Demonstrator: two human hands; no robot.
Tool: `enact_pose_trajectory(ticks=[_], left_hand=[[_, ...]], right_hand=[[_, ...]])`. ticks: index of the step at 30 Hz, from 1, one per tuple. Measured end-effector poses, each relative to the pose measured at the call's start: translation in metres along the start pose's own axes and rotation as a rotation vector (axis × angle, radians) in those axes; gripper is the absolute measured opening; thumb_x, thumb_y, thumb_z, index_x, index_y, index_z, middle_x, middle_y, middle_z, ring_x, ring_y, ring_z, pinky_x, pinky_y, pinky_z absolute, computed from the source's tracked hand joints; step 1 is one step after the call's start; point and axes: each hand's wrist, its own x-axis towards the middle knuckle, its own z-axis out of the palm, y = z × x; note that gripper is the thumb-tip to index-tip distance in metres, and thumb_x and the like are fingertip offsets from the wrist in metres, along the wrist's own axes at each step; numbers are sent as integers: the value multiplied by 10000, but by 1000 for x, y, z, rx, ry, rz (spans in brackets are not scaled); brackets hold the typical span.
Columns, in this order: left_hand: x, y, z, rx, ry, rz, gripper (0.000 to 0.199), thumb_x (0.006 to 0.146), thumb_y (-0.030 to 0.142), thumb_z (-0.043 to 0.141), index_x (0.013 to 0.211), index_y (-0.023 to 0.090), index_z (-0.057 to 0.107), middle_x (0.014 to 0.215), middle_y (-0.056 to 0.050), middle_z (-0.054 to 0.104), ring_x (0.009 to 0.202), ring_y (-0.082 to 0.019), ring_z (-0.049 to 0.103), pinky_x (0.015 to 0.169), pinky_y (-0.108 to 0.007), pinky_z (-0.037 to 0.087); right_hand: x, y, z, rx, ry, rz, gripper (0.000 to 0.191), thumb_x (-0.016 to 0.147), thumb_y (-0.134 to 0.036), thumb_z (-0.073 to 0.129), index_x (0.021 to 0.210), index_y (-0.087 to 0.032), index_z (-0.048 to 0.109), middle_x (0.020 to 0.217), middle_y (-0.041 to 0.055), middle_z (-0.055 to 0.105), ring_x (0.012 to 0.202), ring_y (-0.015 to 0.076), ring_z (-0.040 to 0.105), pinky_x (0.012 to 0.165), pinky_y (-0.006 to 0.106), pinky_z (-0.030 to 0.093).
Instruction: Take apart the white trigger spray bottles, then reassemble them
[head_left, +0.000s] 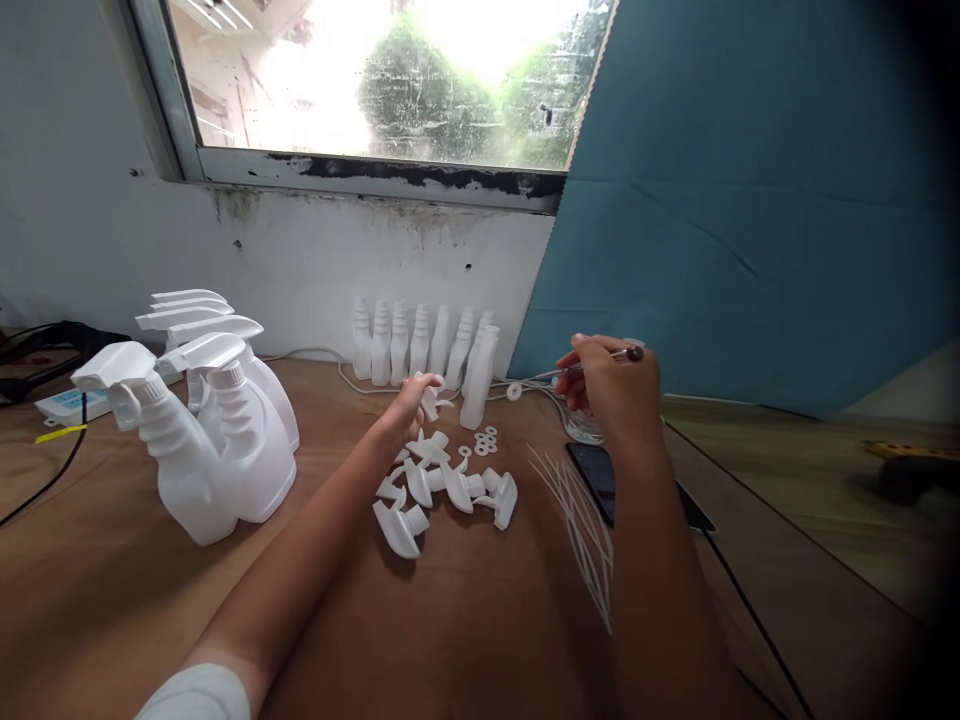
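Observation:
My left hand [410, 405] is closed on a white spray head [433, 397], above a cluster of white spray heads [427, 484] on the brown table. Raised at the right, my right hand [606, 385] grips a thin screwdriver-like tool [628, 355] with a dark end. A small white ring [514, 391] is at the tool's tip, left of the hand. Several more rings [486, 440] lie between the spray heads and a leaning white bottle [481, 380].
Assembled spray bottles [217, 440] stand at the left on the table [450, 640]. Small bottles [400, 345] line the wall. Thin white tubes [577, 530] and a phone [595, 475] lie at the right, near white cables [581, 428]. A power strip [73, 404] sits far left.

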Motion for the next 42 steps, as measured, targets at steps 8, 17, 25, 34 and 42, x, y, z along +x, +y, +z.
enact_pose_trajectory(ticks=[8,17,25,34,42], left_hand=[[14,-12,-14,-6,-18,-93,104,755,217,587,757,160,501,739,-49,541,622,-140,539,596,-263,483],[14,-12,-16,110,-59,-15,184,751,283,603,889,167,568,1079,-130,579,898,-207,620,795,-306,509],[6,2,-9,481,-98,232,277,735,280,622,990,176,610,1128,-125,614,1024,-282,604,872,-366,463],[4,-39,-17,1004,-274,458,104,769,283,657,852,221,648,1355,-76,552,1391,-273,304,1163,-359,114],[10,-41,-26,1366,-284,437,359,819,469,581,573,208,577,902,-148,700,1109,-379,574,1032,-472,312]], right_hand=[[2,1,-9,-62,61,-38,277,780,-308,555,540,-174,581,378,8,529,263,109,421,298,234,297],[-2,-4,-10,-51,52,-80,283,795,-324,563,559,-170,593,379,-2,520,269,108,427,303,231,305],[-2,-1,-11,-75,40,-108,299,797,-342,564,556,-168,597,379,0,517,274,102,418,300,225,307],[14,21,-2,-480,-28,-73,419,785,-429,603,451,-182,555,346,8,460,385,128,427,430,265,305],[35,117,16,-399,-199,41,352,813,-437,542,720,-121,664,465,-16,522,431,116,470,437,219,323]])
